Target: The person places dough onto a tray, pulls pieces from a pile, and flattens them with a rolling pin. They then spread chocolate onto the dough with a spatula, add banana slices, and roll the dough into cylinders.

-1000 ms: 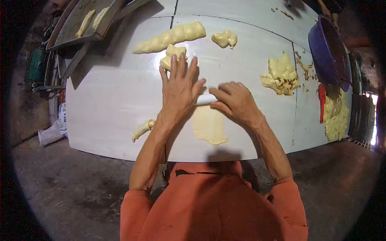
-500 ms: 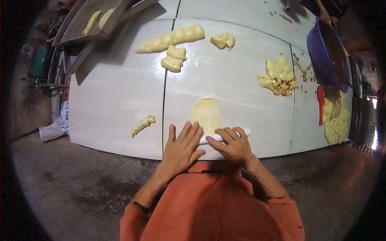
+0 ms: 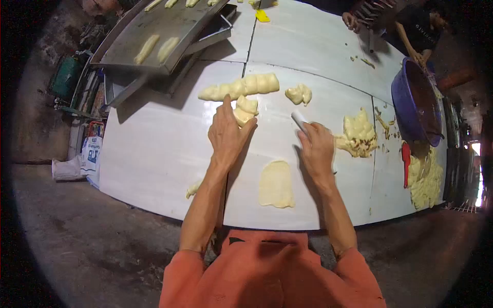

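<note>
My left hand (image 3: 226, 131) reaches over the table with thumb and fingers spread around a small dough piece (image 3: 247, 105); whether it grips the dough is hard to see. Just beyond lies a long segmented strip of dough (image 3: 257, 83). A white rolling pin (image 3: 299, 120) is held in my right hand (image 3: 316, 146), its far end sticking out past the fingers. Between my forearms a flattened oval sheet of dough (image 3: 276, 185) rests on the table. A small dough roll (image 3: 193, 189) is partly hidden by my left forearm.
Metal trays (image 3: 118, 49) bearing dough strips stand at the back left. On the right are a dough heap with brown filling (image 3: 357, 133), a purple basin (image 3: 411, 102), a red-handled tool (image 3: 405, 164) and spread dough (image 3: 426, 179). Other people's hands (image 3: 352, 22) show at the far side.
Both hands have moved forward from the near edge, the right carrying the rolling pin off the flattened dough. My left hand has reached the dough pieces. The view has tilted up, showing more trays.
</note>
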Motion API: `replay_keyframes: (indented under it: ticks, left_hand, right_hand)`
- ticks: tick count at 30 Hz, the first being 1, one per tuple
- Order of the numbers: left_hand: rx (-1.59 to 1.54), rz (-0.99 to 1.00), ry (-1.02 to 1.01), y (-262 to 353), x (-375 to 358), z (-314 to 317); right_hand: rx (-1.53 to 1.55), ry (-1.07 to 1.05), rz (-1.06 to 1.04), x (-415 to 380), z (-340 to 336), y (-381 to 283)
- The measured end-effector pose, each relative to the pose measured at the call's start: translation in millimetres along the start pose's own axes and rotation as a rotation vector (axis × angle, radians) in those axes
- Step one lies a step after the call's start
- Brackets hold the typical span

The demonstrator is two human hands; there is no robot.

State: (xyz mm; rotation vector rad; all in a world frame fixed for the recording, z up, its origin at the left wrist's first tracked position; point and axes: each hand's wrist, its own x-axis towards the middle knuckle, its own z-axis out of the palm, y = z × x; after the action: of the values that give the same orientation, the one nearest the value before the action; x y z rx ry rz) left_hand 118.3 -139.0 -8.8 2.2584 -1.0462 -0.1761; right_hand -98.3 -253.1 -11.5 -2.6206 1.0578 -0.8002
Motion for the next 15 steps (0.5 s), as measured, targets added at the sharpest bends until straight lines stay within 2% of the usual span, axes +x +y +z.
replay_keyframes:
  ticks: [3, 4, 5, 7, 8, 10, 11, 12, 13, 15]
  left_hand:
    - [-0.017, -0.023, -0.008, -4.5, 9.7, 16.3]
    - [-0.059, -0.037, -0.026, -6.6, 12.1, 17.5]
    - [-0.057, -0.035, -0.026, -8.2, 14.2, 15.6]
    - [-0.255, -0.085, -0.101, -7.6, 15.8, 2.6]
    - [-0.240, -0.112, -0.161, -8.0, 13.8, -9.0]
    - [-0.242, -0.045, -0.121, -25.9, 8.0, -12.9]
    - [-0.249, 0.025, -0.079, -34.2, 3.5, -13.9]
    - [-0.275, 0.035, -0.044, -33.4, 0.5, -22.8]
    - [-0.123, 0.101, -0.068, -39.1, 1.6, -30.9]
    - [0.027, 0.205, -0.054, -43.5, -3.9, -35.9]
  right_hand:
    - [0.006, -0.047, -0.188, 45.2, 34.0, -46.3]
    - [-0.072, -0.115, -0.311, 57.4, 53.2, -52.7]
    - [0.085, -0.124, -0.019, 69.2, 72.8, -71.2]
    - [0.171, -0.019, -0.163, 82.3, 102.1, -80.6]
    - [0.175, -0.022, -0.161, 85.5, 106.5, -79.8]
    - [0.509, -0.371, 0.202, 92.1, 91.5, -81.7]
    - [0.618, -0.382, 0.321, 90.8, 82.3, -75.7]
    - [0.904, -0.372, 0.480, 86.2, 72.3, -68.9]
    - [1.188, -0.345, 0.642, 80.6, 59.1, -63.9]
    - [1.186, -0.296, 0.633, 66.4, 22.9, -53.8]
